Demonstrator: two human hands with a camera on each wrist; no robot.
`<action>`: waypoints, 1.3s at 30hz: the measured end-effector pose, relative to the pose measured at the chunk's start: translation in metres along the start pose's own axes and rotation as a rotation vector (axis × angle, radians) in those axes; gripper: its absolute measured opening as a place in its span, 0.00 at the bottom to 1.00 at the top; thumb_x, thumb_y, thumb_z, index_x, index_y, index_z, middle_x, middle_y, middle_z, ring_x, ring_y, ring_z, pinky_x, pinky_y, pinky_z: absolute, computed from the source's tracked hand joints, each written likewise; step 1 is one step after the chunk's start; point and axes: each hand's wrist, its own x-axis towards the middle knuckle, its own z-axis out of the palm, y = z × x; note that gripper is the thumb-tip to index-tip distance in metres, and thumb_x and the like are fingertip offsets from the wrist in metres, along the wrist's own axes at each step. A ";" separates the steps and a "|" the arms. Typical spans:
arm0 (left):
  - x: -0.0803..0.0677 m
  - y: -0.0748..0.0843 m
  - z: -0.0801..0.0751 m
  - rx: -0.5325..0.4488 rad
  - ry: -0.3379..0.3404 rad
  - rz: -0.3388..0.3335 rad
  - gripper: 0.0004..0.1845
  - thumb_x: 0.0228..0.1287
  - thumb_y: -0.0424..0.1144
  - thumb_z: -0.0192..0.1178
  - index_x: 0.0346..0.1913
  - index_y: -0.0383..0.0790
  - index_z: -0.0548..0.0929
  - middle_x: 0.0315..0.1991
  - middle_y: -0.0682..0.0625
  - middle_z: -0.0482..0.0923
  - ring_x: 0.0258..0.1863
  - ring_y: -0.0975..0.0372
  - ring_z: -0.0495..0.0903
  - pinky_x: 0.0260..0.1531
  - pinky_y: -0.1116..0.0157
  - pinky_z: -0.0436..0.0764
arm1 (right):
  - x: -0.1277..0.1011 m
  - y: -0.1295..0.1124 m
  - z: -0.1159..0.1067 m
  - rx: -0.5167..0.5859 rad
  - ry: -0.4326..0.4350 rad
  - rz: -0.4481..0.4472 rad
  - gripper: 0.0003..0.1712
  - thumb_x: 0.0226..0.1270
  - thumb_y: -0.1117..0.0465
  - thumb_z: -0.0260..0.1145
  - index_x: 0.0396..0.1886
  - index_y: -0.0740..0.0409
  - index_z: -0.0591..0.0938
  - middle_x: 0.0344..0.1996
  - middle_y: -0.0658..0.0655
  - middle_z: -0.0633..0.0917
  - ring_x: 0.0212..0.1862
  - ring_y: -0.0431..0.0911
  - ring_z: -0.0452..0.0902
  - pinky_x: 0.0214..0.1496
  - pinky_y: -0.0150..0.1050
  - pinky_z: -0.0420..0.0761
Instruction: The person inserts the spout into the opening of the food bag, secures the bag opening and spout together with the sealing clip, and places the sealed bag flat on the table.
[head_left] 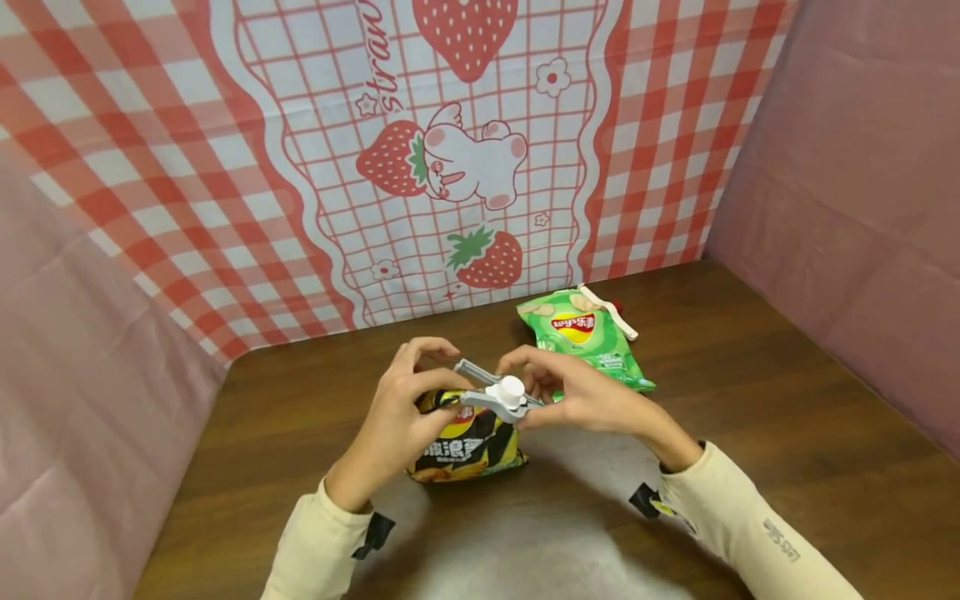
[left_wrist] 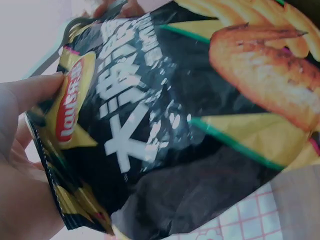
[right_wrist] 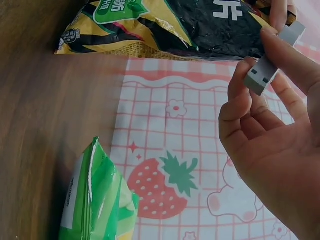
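Note:
My left hand (head_left: 401,412) pinches the top edge of a black and yellow Lay's chip bag (head_left: 467,450), thumb on the front in the left wrist view. The bag (left_wrist: 165,120) looks full and tilts. Between thumb and fingers, my right hand (head_left: 588,393) holds a grey bag clip (head_left: 491,404) with a round white knob (head_left: 512,389). The clip's two arms are spread apart and point toward the bag's top corner, close to the left fingertips. Whether the bag's edge lies between the arms, I cannot tell.
A green Lay's chip bag (head_left: 581,329) lies on the brown wooden table (head_left: 300,417), behind the right hand. A white clip strip (head_left: 609,312) lies across its far right end. Red checked cloth (head_left: 285,242) with strawberry prints hangs at the back. Pink cloth (head_left: 847,208) covers both sides.

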 end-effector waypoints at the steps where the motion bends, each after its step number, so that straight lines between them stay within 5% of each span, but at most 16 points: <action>1: -0.001 0.000 -0.001 -0.005 0.004 -0.004 0.08 0.54 0.28 0.74 0.34 0.44 0.89 0.55 0.49 0.73 0.54 0.59 0.73 0.49 0.59 0.77 | 0.000 0.000 0.000 -0.007 0.001 0.003 0.29 0.58 0.59 0.77 0.58 0.42 0.75 0.30 0.50 0.81 0.31 0.45 0.74 0.30 0.35 0.73; 6: -0.003 -0.001 0.004 -0.026 0.015 0.029 0.08 0.55 0.25 0.72 0.34 0.41 0.88 0.54 0.46 0.74 0.47 0.57 0.76 0.43 0.63 0.78 | 0.000 -0.002 0.001 -0.022 -0.015 0.013 0.29 0.58 0.57 0.77 0.57 0.41 0.76 0.31 0.50 0.82 0.32 0.44 0.75 0.32 0.35 0.76; 14: -0.001 0.000 0.009 -0.006 0.017 0.062 0.07 0.56 0.26 0.71 0.34 0.40 0.88 0.52 0.45 0.75 0.53 0.56 0.74 0.46 0.61 0.78 | -0.003 -0.006 0.004 -0.176 0.027 0.000 0.29 0.58 0.57 0.77 0.57 0.36 0.77 0.30 0.45 0.78 0.31 0.41 0.73 0.32 0.35 0.75; 28: 0.000 0.007 -0.015 -0.019 -0.022 0.011 0.12 0.58 0.29 0.69 0.45 0.41 0.83 0.45 0.53 0.80 0.45 0.63 0.79 0.45 0.63 0.81 | -0.002 -0.005 0.005 -0.234 0.073 -0.032 0.31 0.57 0.60 0.78 0.58 0.42 0.76 0.30 0.44 0.79 0.33 0.41 0.74 0.35 0.37 0.77; 34: -0.001 0.018 -0.006 0.197 -0.113 0.039 0.32 0.56 0.37 0.75 0.63 0.46 0.74 0.45 0.52 0.76 0.44 0.62 0.76 0.45 0.59 0.76 | -0.002 -0.007 0.006 -0.278 0.068 -0.060 0.31 0.56 0.63 0.78 0.58 0.43 0.76 0.31 0.44 0.80 0.34 0.39 0.74 0.34 0.40 0.79; 39: -0.002 0.021 0.007 0.383 -0.053 0.088 0.29 0.56 0.42 0.75 0.61 0.48 0.77 0.45 0.47 0.72 0.42 0.57 0.72 0.41 0.58 0.73 | -0.001 -0.011 0.009 -0.321 0.054 -0.085 0.30 0.58 0.64 0.76 0.59 0.46 0.75 0.33 0.43 0.81 0.33 0.38 0.76 0.33 0.37 0.80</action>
